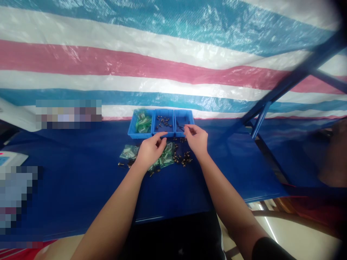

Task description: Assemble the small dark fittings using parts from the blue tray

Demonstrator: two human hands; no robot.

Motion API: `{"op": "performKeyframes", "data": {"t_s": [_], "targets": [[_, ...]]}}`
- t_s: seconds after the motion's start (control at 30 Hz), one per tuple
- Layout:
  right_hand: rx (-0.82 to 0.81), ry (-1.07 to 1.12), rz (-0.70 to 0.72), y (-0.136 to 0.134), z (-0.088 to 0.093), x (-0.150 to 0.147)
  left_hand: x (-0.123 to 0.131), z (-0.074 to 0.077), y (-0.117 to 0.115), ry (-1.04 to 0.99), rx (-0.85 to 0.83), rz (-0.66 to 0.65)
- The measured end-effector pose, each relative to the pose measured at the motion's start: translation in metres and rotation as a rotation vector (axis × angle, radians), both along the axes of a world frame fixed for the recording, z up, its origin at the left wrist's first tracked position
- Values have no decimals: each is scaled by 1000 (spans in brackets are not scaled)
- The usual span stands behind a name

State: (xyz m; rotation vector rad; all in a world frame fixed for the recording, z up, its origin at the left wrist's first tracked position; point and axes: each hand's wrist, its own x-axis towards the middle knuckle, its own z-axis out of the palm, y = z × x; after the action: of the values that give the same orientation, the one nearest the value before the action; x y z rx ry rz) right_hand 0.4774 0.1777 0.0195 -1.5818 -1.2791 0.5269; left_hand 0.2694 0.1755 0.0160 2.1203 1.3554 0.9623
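Observation:
My left hand hovers over a heap of small clear green bags on the blue table, fingers curled together; what they grip is hidden. My right hand reaches to the front edge of the right blue tray, fingertips pinched on a small dark part. Several small dark metal parts lie scattered between my hands. Three blue trays stand side by side: the left tray holds green bags, the middle tray holds dark parts.
A striped blue, white and red tarp hangs behind the table. A blue metal frame slants at the right. One more green bag lies left of my left hand. A white device sits at the left edge.

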Motion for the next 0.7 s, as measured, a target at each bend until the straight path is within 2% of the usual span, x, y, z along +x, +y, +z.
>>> {"op": "performKeyframes", "data": {"t_s": [0.13, 0.37, 0.47, 0.6, 0.7], "targets": [[-31, -3, -18, 1, 3, 5, -1, 0, 0, 18, -22, -25], [-14, -62, 42, -2, 5, 2, -1, -1, 1, 15, -7, -19], [-19, -163, 178, -5, 9, 1, -1, -1, 1, 18, 5, -18], [-166, -379, 440, -9, 12, 1, -1, -1, 1, 26, 10, -21], [-261, -493, 475, -9, 10, 3, -2, -1, 1, 30, 0, -15]]}}
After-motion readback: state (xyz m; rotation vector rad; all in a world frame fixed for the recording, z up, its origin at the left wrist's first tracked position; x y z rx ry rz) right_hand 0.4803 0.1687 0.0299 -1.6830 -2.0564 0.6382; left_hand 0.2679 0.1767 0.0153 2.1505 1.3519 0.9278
